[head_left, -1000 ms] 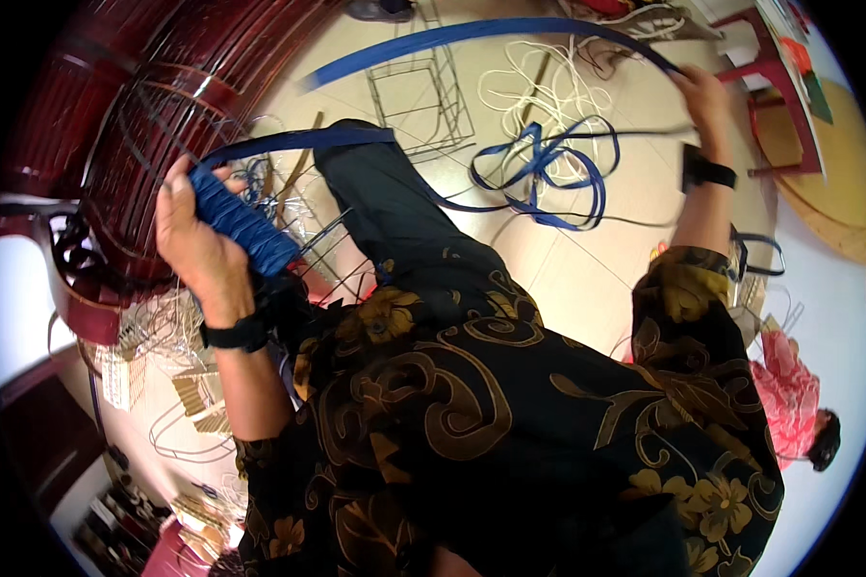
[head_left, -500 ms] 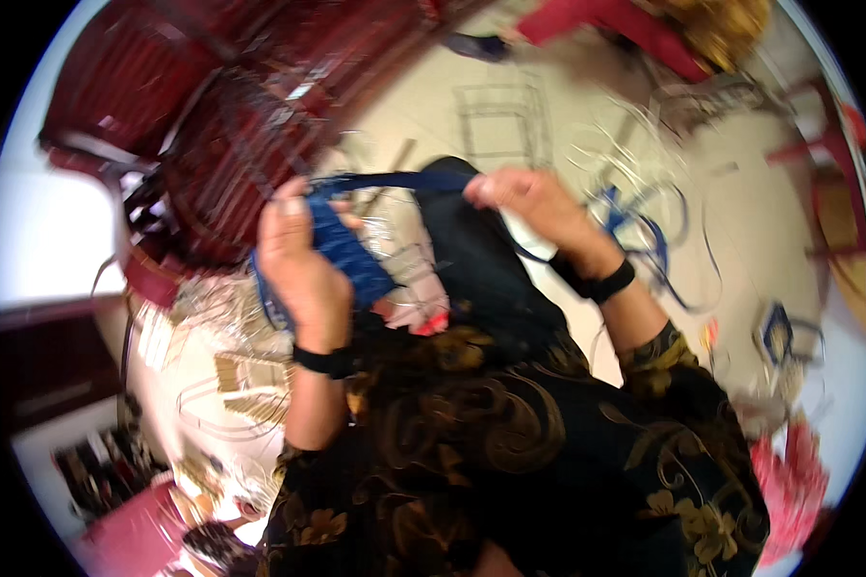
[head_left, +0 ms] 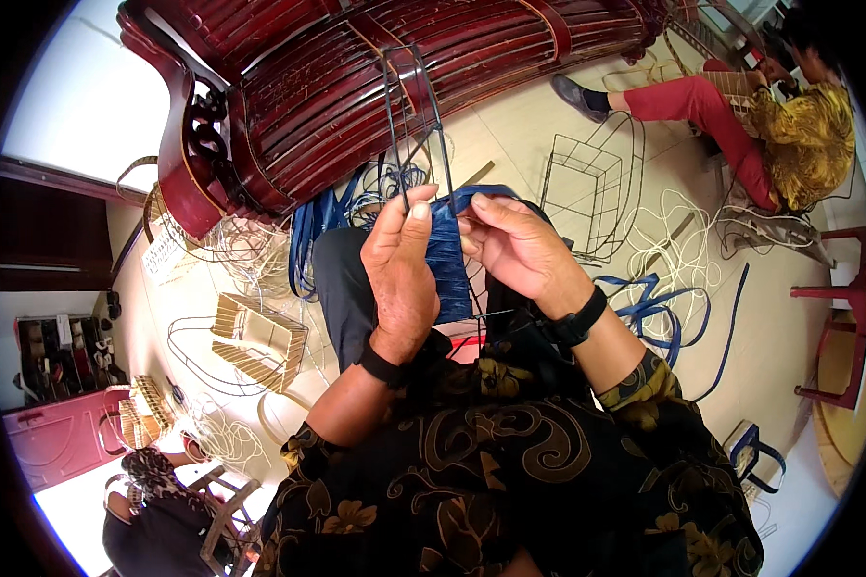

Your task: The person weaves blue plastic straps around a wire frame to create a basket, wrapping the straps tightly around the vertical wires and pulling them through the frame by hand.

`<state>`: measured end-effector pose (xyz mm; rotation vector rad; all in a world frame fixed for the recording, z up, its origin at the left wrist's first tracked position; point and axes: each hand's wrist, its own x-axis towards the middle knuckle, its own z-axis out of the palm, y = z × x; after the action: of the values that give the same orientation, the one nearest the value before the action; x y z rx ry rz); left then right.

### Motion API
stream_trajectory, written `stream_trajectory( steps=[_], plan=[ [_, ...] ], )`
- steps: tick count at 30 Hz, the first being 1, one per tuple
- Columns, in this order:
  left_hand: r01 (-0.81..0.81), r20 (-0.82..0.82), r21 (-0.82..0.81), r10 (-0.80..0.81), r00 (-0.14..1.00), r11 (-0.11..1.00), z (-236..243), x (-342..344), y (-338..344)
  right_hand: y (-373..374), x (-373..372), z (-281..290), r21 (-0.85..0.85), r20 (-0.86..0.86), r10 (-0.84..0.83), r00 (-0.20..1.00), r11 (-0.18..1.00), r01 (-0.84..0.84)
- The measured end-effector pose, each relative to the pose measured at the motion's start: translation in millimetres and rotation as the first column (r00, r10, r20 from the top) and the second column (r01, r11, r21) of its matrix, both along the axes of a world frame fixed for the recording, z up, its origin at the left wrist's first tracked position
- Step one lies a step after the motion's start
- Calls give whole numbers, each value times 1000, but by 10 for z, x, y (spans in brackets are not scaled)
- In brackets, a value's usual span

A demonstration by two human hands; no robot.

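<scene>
A dark wire frame stands up between my hands, its lower part wrapped in tight rows of blue strip. My left hand grips the left side of this frame, with the thumb up against a wire. At the frame's right edge, my right hand pinches a flat blue strap, which bends over the top of the wrapped rows. The fingers behind the frame are partly hidden. My dark-trousered knee is beneath it.
A dark red slatted bench spans the far side. On the floor lie a bare wire basket frame, loose cream cord, blue strips and a partly woven tan basket. Other people sit at far right and lower left.
The blue strap was stretched wide between my hands. Now my hands are close together at the frame, with the right one at its edge. The view has also turned.
</scene>
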<state>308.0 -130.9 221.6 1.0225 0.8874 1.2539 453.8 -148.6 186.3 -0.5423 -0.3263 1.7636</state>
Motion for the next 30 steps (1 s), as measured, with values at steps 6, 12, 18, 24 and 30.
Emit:
stream_trajectory(
  steps=[6,12,18,24,30],
  plan=[
    [86,83,-117,-76,994,989,-22,-16,14,-176,207,391,-86,905,74,419,996,10],
    [106,94,-144,-93,991,984,-30,-8,35,6,405,58,452,891,-455,-13,888,-80],
    [115,94,-141,-102,990,983,-21,6,48,142,888,270,-44,953,137,270,946,-321],
    [205,111,-182,-187,976,962,-4,-28,80,344,1262,751,-36,990,101,102,861,-508],
    [449,294,-223,-380,877,865,-77,-90,248,479,1363,807,-101,992,125,10,843,-529]
  ],
)
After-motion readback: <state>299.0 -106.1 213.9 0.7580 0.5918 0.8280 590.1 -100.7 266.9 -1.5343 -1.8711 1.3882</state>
